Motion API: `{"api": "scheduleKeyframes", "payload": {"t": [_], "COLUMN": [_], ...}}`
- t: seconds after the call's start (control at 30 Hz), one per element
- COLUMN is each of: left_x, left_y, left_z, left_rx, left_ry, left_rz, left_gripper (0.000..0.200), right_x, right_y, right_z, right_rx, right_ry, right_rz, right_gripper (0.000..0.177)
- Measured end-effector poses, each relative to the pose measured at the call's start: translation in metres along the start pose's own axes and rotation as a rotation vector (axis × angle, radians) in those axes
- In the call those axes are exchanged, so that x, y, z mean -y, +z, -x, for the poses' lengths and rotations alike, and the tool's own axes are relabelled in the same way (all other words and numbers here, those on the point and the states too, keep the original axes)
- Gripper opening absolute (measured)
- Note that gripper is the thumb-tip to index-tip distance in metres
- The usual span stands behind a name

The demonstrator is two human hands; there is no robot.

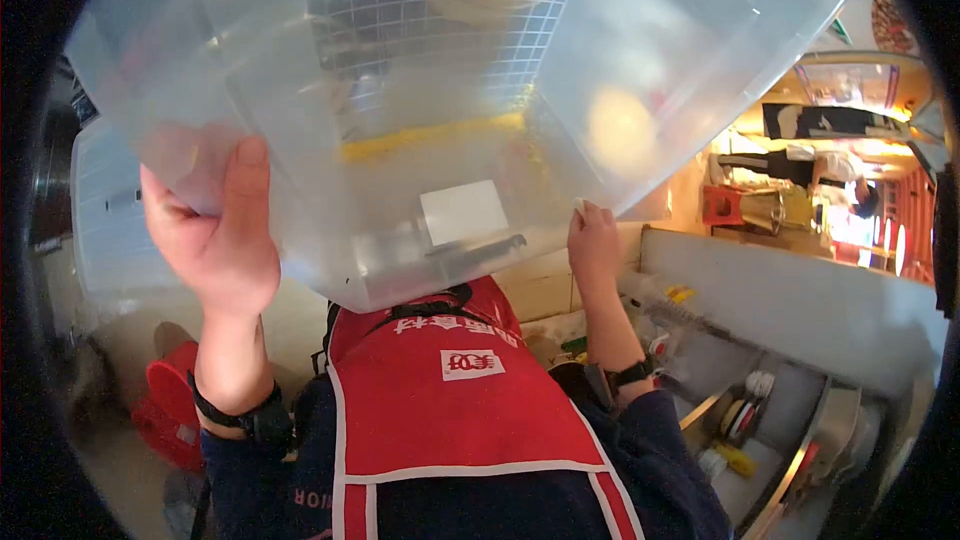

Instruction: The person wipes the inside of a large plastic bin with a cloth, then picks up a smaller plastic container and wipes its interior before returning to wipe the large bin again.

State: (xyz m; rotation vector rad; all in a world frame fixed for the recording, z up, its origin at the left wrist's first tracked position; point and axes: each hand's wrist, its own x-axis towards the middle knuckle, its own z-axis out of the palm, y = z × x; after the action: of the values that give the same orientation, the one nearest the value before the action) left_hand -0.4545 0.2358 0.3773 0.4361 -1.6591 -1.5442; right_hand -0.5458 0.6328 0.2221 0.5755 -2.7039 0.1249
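A large translucent plastic bin (400, 175) is raised and tilted in front of my chest. Yellow residue (430, 135) lies along an inner edge, and a white label (465, 213) shows near its lower end. My left hand (215, 225) grips the bin's left side, thumb on the near face and some fingers seen blurred through the plastic. My right hand (595, 235) pinches the rim at the lower right. Through the bin a blue-white grid surface (350, 20) and blurred round yellowish shapes are visible.
Below the bin is my red apron (470, 415). At the lower right, a divided drawer (790, 405) holds small items beside a grey panel (780, 290). Red objects (170, 405) stand at the lower left. A person (835, 170) is in the far right background.
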Motion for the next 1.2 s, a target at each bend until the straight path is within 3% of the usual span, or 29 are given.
{"api": "scheduleKeyframes", "payload": {"t": [0.07, 0.1, 0.17, 0.3, 0.37, 0.43, 0.5, 0.6, 0.67, 0.73, 0.8, 0.93, 1.0, 1.03, 1.1, 1.13, 1.2], "left_x": [0.012, 0.015, 0.016, 0.015, 0.019, 0.019, 0.015, 0.011, 0.009, 0.000, -0.010, -0.014, -0.017, -0.017, -0.017, -0.016, -0.013], "left_y": [0.001, 0.000, 0.002, 0.005, 0.006, 0.007, 0.009, 0.009, 0.017, 0.018, 0.023, 0.021, 0.025, 0.026, 0.025, 0.024, 0.020], "left_z": [-0.007, -0.007, -0.006, -0.003, -0.002, -0.002, -0.008, -0.003, -0.007, -0.016, -0.015, -0.019, -0.016, -0.015, -0.012, -0.011, -0.010], "left_rx": [0.029, 0.043, 0.044, 0.048, 0.057, 0.073, 0.032, 0.133, 0.135, 0.131, 0.022, 0.114, 0.088, 0.086, 0.121, 0.121, 0.122], "left_ry": [0.011, 0.027, 0.020, 0.046, 0.053, 0.056, 0.076, 0.092, 0.098, 0.099, 0.075, 0.103, 0.111, 0.114, 0.116, 0.116, 0.111], "left_rz": [0.007, 0.002, -0.008, -0.003, 0.010, 0.017, -0.097, 0.012, 0.049, 0.063, -0.078, 0.018, -0.056, -0.056, -0.032, -0.032, -0.057], "left_gripper": [0.023, 0.026, 0.026, 0.023, 0.022, 0.021, 0.019, 0.021, 0.023, 0.025, 0.028, 0.029, 0.030, 0.030, 0.030, 0.030, 0.028], "right_x": [0.006, 0.008, 0.039, 0.029, 0.026, 0.032, 0.052, 0.091, 0.105, 0.044, 0.028, 0.036, 0.054, 0.058, 0.066, 0.063, 0.047], "right_y": [0.018, 0.025, 0.011, 0.042, 0.070, 0.128, 0.181, 0.146, 0.109, 0.095, 0.053, 0.057, 0.076, 0.072, 0.051, 0.042, 0.027], "right_z": [0.002, 0.005, -0.020, -0.033, -0.045, -0.065, -0.064, -0.090, -0.097, -0.071, -0.061, -0.046, -0.049, -0.053, -0.060, -0.061, -0.062], "right_rx": [0.227, 0.223, 0.510, 0.508, 0.418, 0.428, 0.226, 0.359, 0.514, 0.284, 0.374, 0.347, 0.473, 0.470, 0.605, 0.605, 0.452], "right_ry": [0.235, 0.246, 0.490, 0.506, 0.288, 0.435, 0.185, 0.046, 0.002, 0.148, 0.460, 0.376, 0.137, 0.135, 0.245, 0.245, 0.534], "right_rz": [0.014, 0.014, 0.095, 0.074, -0.026, -0.133, -0.166, -0.159, -0.461, -0.361, -0.141, -0.067, -0.189, -0.190, -0.797, -0.796, -0.279], "right_gripper": [0.022, 0.022, 0.026, 0.026, 0.023, 0.022, 0.022, 0.020, 0.018, 0.017, 0.017, 0.016, 0.017, 0.017, 0.017, 0.017, 0.016]}}
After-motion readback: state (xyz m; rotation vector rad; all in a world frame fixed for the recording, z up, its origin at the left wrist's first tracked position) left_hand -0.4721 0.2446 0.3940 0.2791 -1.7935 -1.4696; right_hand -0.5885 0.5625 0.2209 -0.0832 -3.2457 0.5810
